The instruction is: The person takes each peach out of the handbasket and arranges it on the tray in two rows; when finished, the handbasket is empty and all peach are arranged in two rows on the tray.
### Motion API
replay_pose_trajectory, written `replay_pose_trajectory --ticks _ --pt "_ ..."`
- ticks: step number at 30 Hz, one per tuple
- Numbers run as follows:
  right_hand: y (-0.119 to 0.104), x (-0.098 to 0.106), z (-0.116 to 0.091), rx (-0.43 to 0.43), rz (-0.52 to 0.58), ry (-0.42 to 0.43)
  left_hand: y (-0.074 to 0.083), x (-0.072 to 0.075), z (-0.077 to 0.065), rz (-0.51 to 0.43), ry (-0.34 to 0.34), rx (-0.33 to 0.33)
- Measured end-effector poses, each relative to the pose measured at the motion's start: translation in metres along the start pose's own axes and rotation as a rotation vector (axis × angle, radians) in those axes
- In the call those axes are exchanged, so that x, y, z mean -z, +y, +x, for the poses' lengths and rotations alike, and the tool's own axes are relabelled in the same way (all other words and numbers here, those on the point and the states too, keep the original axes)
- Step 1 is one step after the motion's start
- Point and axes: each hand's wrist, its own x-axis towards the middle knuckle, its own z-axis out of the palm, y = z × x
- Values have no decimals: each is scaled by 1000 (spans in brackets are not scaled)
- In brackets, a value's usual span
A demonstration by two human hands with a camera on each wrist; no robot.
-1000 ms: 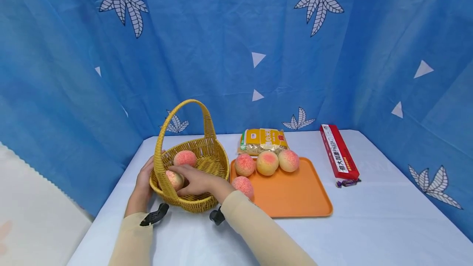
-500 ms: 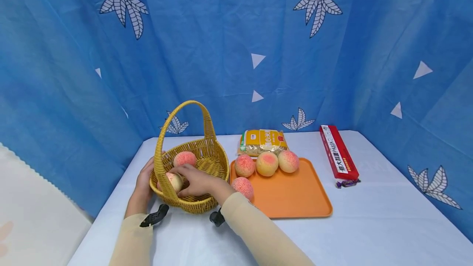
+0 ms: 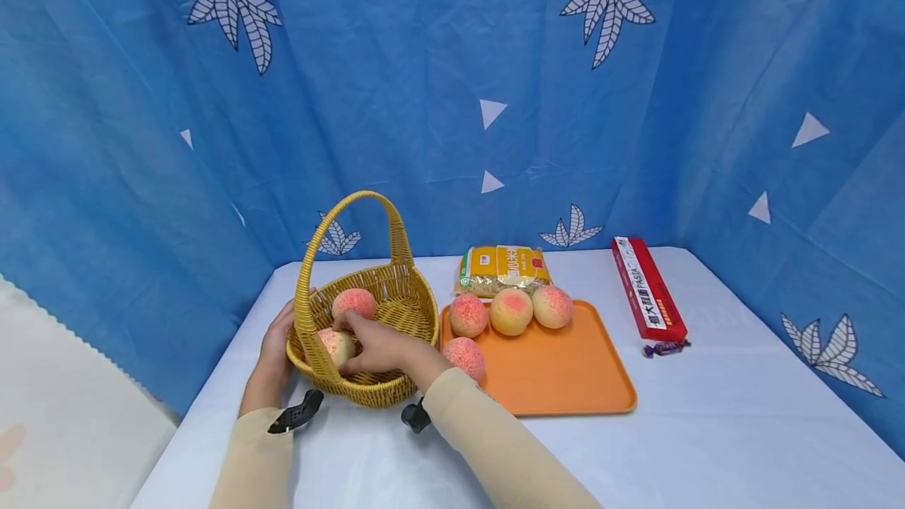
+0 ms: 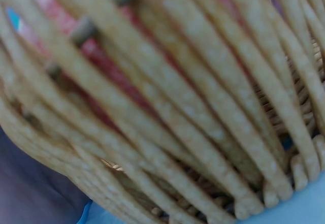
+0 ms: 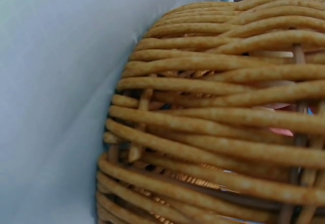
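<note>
Two pink-and-cream peaches are inside a woven wicker basket with a tall arched handle. My right hand reaches in over the near right rim, its thumb and fingers around the front peach, which is partly behind the handle. The fingertips overlap the lower edge of the back peach. My left hand lies along the outside of the basket's left wall, fingers pointing away. Both wrist views are filled with wicker wall; pink shows through the weave in the left wrist view.
Right of the basket, an orange tray bears several peaches, one of them by its left edge. Behind it lies a yellow noodle bag. Farther right are a red pasta box and a purple-wrapped candy.
The front peach has turned a little in my right hand, showing a different mix of pink and cream. My right fingers have shifted slightly. The left hand and basket stay put.
</note>
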Motion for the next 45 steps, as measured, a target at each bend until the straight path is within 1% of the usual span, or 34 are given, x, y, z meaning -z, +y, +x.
replay_pose_trajectory --ticks 9,13,26,32,37,40,45 --pt "2 -1 0 51 2 19 -2 1 1 3 0 3" --pt "2 0 -1 72 -28 26 -2 1 1 -1 4 7" --pt "1 -3 -1 14 -129 22 0 1 0 -8 3 19" --pt "2 -4 -2 20 -110 25 1 0 0 -11 4 25" --pt "3 -3 0 59 -104 26 0 0 1 -6 9 27" --pt "4 -3 1 78 -82 26 0 0 1 -3 12 28" --pt "4 -3 2 75 -65 36 -1 0 1 -4 11 31"
